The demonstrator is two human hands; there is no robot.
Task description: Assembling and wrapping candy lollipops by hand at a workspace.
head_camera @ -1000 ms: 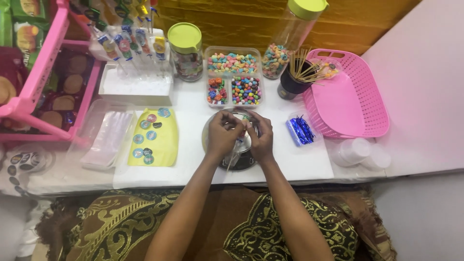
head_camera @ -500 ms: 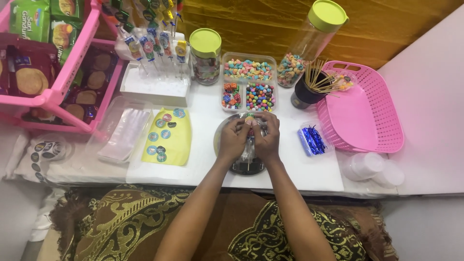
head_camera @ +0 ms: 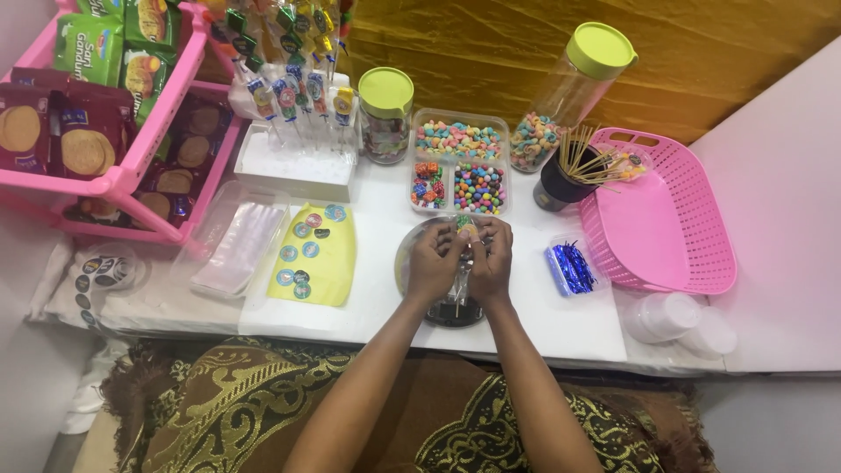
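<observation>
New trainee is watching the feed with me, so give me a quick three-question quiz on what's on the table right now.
1. True or false: both hands are together over the round dish at the table's front edge.
2. What lies just to the person's right of the dish? A) a pink basket B) a small clear tub of blue twist ties C) a yellow sticker sheet
3. Fill in: the wooden sticks stand in a ____ cup.

Key:
1. True; the fingers pinch a small wrapped stick treat.
2. B
3. black

Small sweet [head_camera: 467,231] mostly behind fingers [head_camera: 447,250]
</observation>
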